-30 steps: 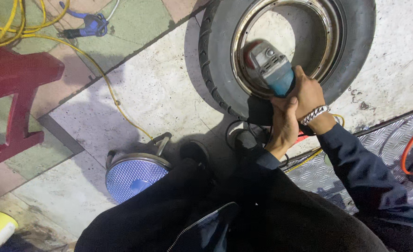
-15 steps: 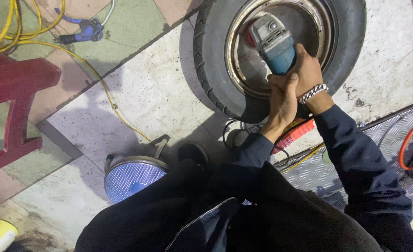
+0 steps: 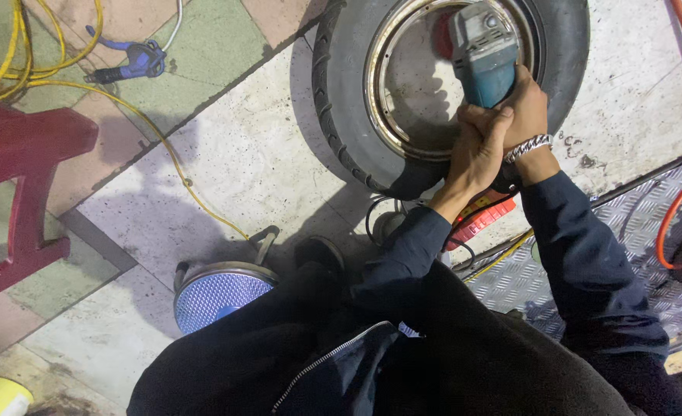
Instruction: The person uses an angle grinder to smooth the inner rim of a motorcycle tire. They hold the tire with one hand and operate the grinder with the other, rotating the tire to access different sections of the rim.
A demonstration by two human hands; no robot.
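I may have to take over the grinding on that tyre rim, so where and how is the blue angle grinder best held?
Probably by its blue barrel body, from the tail end nearest the person. The angle grinder points away, its grey head over the rim of the tyre, so the working end is no place for fingers. Both the left hand and right hand wrap that rear body now.

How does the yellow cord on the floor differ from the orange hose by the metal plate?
The yellow cord is thin and trails in loose loops across the tiled floor on the left. The orange hose is thicker and curves over the ribbed metal plate on the right. Both lie slack, touched by neither hand.
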